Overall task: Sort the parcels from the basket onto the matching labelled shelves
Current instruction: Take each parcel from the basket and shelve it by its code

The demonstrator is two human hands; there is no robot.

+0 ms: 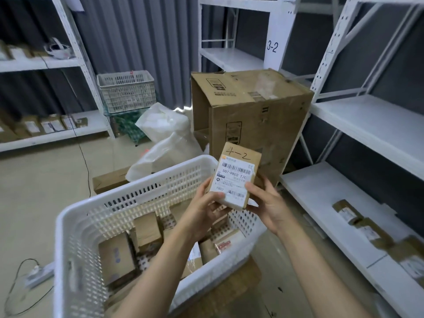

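Observation:
A small brown parcel (pixel 237 173) with a white barcode label and "4-2" handwritten on top is held up over the far right corner of the white slatted basket (pixel 75 226). My left hand (pixel 204 214) grips its lower left edge and my right hand (pixel 268 207) grips its lower right edge. Several more brown parcels (pixel 117 258) lie inside the basket. A white shelf post behind bears the label "3-2" (pixel 272 46).
A big upturned cardboard box (pixel 250 111) stands just beyond the basket, with plastic bags (pixel 165 134) to its left. White shelving on the right (pixel 367 125) holds a few parcels (pixel 367 228) on its lowest board. Left shelves carry parcels; another basket (pixel 126 90) stands at the back. A power strip lies on the floor.

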